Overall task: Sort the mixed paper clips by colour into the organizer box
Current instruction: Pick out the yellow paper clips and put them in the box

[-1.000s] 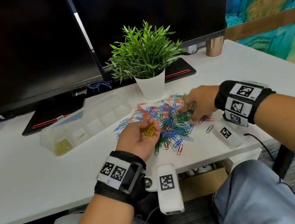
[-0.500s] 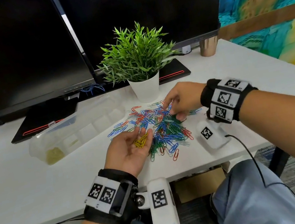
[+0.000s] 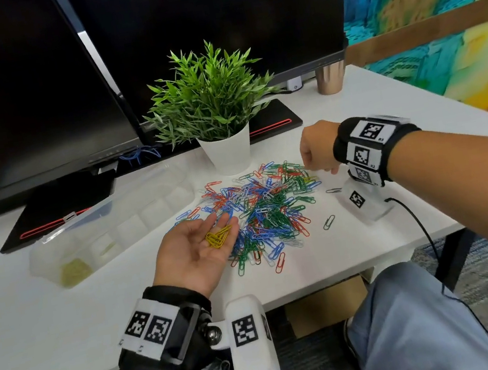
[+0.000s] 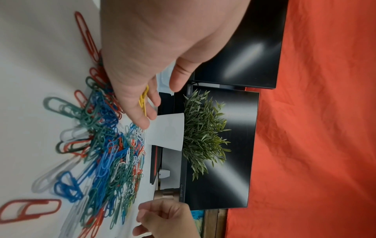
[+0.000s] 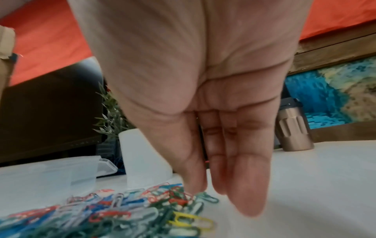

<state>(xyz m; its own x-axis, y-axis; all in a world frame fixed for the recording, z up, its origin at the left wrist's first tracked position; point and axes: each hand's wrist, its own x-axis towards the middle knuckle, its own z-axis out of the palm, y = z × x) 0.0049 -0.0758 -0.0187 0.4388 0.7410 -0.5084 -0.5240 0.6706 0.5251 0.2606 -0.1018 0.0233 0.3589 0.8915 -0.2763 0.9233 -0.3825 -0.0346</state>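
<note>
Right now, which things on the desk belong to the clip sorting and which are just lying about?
Job:
- mixed clip pile
- yellow clips lying in the upturned left hand
- organizer box, yellow clips in its near end
- right hand above the pile's far edge

Lying about:
- potted plant
- monitors
- metal tumbler

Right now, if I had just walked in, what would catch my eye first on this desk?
First the bright heap of mixed paper clips, red, blue, green and white, spread on the white desk in front of a potted plant. Next, the left hand, palm up at the heap's near-left edge, cradling a few yellow clips. The right hand hovers over the heap's far-right edge.
</note>
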